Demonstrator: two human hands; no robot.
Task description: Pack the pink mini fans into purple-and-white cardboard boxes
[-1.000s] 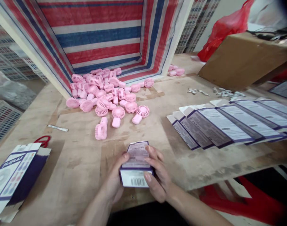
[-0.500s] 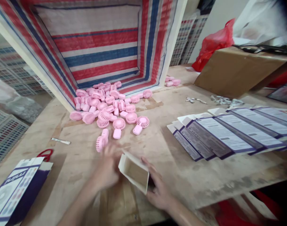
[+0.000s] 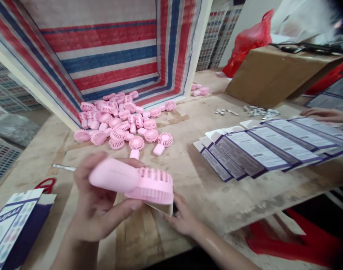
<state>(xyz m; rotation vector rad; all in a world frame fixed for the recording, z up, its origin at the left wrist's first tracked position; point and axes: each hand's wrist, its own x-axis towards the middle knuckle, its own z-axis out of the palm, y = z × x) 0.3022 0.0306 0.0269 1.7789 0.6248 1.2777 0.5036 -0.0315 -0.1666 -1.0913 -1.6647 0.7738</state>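
Note:
A pink handheld fan (image 3: pixel 132 180) is gripped by my left hand (image 3: pixel 100 210), its round head at the right, over the open end of a small box (image 3: pixel 161 209). The fan hides most of that box. My right hand (image 3: pixel 182 217) holds the box from the right, its fingers partly hidden. Beyond them lies a pile of pink fans (image 3: pixel 115 120), at the mouth of a striped lined container (image 3: pixel 112 56). Overlapping flat purple-and-white boxes (image 3: pixel 261 150) rest at the right.
A purple-and-white carton (image 3: pixel 19 225) and red-handled scissors (image 3: pixel 46 184) are at the left. Small white pieces (image 3: pixel 261 111) lie before a brown carton (image 3: pixel 270 75). Another person's hand (image 3: pixel 323 114) is at the far right, by the flat boxes.
My left hand has taken hold of a pink fan and lifted it to the box opening. The nearest fan has left the table. Another person's hand has appeared at the right.

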